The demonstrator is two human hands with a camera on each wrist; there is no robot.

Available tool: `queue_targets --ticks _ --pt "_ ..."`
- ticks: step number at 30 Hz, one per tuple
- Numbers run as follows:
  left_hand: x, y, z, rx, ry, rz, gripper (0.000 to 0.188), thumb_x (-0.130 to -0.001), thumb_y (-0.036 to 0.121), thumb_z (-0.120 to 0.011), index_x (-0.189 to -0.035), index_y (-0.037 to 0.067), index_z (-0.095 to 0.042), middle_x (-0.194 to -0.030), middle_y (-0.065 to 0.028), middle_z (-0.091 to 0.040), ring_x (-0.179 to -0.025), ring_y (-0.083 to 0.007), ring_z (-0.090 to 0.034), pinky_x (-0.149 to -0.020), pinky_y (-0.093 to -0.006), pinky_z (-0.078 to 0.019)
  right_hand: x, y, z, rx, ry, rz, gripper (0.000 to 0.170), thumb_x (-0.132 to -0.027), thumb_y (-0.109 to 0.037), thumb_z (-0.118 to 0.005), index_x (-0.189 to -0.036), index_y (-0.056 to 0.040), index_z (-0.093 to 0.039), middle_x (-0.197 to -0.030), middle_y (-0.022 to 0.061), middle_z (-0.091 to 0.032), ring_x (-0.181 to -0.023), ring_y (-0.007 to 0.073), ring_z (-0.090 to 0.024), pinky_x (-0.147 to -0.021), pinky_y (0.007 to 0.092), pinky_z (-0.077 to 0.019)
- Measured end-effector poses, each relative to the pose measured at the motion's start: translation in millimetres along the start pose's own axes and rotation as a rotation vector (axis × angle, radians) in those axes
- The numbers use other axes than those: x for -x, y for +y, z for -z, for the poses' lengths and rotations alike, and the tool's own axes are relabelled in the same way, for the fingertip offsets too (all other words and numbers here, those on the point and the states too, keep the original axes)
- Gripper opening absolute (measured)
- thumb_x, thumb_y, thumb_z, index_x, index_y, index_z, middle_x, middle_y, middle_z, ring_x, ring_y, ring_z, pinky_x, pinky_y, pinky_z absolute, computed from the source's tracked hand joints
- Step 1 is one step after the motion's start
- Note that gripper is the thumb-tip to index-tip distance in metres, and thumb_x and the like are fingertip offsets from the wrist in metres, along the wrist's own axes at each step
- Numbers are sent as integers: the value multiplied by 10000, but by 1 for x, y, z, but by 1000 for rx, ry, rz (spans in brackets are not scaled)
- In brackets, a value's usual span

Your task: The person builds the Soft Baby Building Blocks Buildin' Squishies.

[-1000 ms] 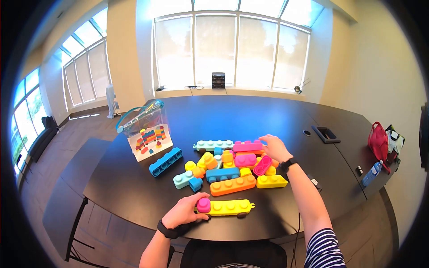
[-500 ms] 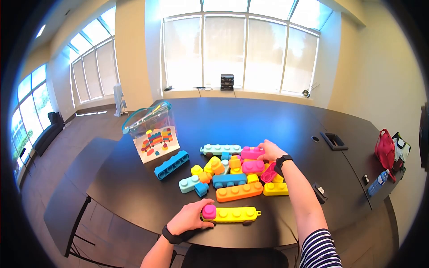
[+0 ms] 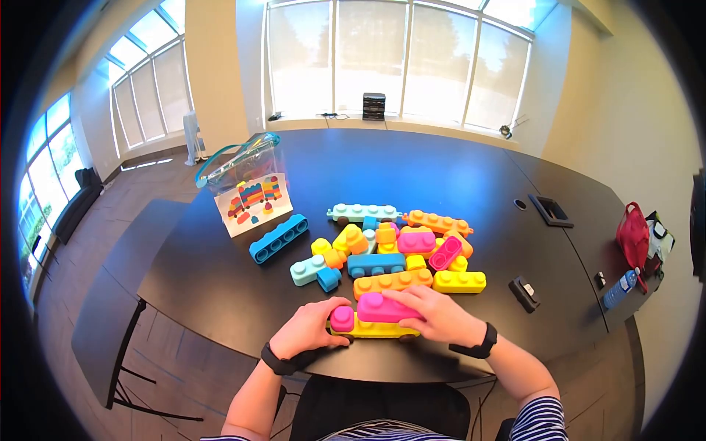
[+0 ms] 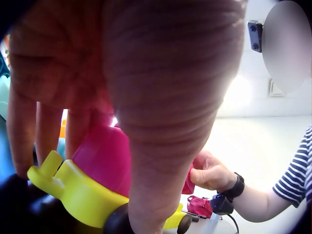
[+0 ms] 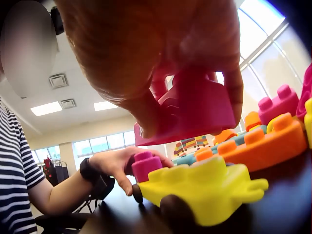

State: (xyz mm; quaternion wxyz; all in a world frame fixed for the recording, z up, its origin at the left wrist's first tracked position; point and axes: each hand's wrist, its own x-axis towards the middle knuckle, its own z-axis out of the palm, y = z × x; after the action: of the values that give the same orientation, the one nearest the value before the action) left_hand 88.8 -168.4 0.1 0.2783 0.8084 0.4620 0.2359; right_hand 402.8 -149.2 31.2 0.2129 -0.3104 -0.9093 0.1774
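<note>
A yellow wheeled base lies near the table's front edge, a small pink block on its left end. My left hand holds that end, thumb in front and fingers behind. Over the base, my right hand grips a long pink block between thumb and fingers. In the right wrist view this long block is tilted above the yellow base, with a gap between them. The left wrist view shows the left hand around the base's hooked end.
Behind the base lie an orange block, a yellow block, a blue wheeled piece and several others. A clear bag stands at the left beside a blue block. At the right are a black device and a bottle.
My right hand has come back from the far side of the pile with the long pink block, now over the yellow base. An orange wheeled piece shows where that block was. The left hand keeps its hold.
</note>
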Motion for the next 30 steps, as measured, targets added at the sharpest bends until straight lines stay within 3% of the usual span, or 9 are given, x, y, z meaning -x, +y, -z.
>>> queue_targets --ticks 13,22,30 --pt "-1 -2 0 3 -13 -4 730 -732 299 -963 -1354 95 -639 -1169 -163 -755 -1092 -388 -718 -945 -443 -568 7 -4 -29 136 -9 -33 643 -938 -220 -771 -1541 -189 -551 -1207 130 -655 -1079 341 -641 -980 457 -527" --pt "-2 -3 -1 27 -12 13 735 -725 295 -973 -1351 104 -640 -1164 -156 -756 -1091 -388 -717 -941 -442 -567 6 1 -48 122 147 13 465 -998 -257 -718 -1454 -201 -644 -1143 75 -692 -1051 295 -649 -908 421 -542" --pt "-3 -2 -1 20 -14 23 749 -709 281 -982 -1351 104 -641 -1160 -149 -757 -1095 -384 -715 -937 -441 -565 5 -3 -43 114 140 12 464 -983 -215 -740 -1439 -177 -663 -1152 106 -700 -1038 315 -650 -930 423 -550"
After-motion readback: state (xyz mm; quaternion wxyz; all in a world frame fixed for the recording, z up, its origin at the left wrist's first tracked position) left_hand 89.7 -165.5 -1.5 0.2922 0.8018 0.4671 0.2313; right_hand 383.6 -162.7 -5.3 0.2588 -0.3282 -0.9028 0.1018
